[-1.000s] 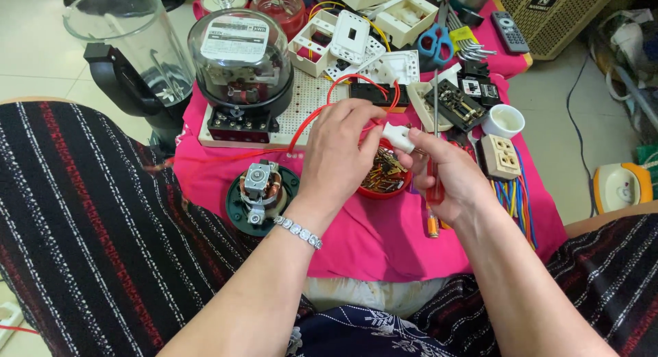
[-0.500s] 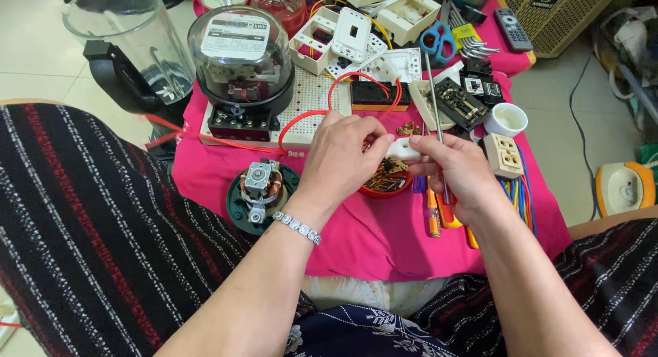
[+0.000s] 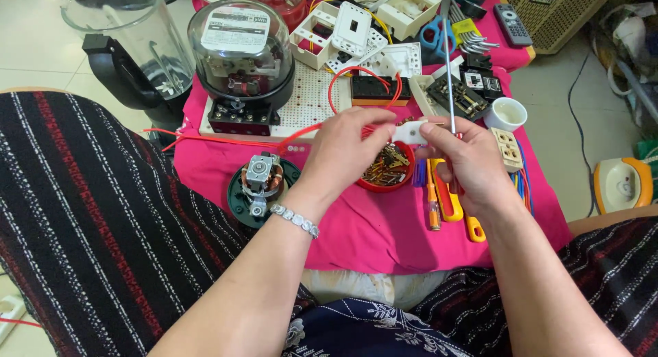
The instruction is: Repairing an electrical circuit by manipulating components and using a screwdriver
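Note:
My left hand [image 3: 346,148] pinches a small white plastic part [image 3: 409,132] between thumb and fingers, just above a red bowl [image 3: 384,173] of brass screws and contacts. My right hand [image 3: 469,166] touches the same part from the right. It also grips a screwdriver [image 3: 449,76], whose thin metal shaft points up and away. A red wire [image 3: 343,79] loops from the white perforated board [image 3: 308,103] towards my left hand. Everything lies on a pink cloth [image 3: 370,227].
A glass-domed electric meter [image 3: 240,48] stands on the board, with a blender jug [image 3: 130,48] to its left. A small motor on a dark disc [image 3: 260,182] lies left of my hands. Orange and yellow screwdrivers [image 3: 445,203], a socket [image 3: 507,148] and a white cup [image 3: 505,114] lie to the right.
Both hands have shifted slightly to the right with the white part held between them. The screwdriver stays in my right hand, and its shaft stands more upright.

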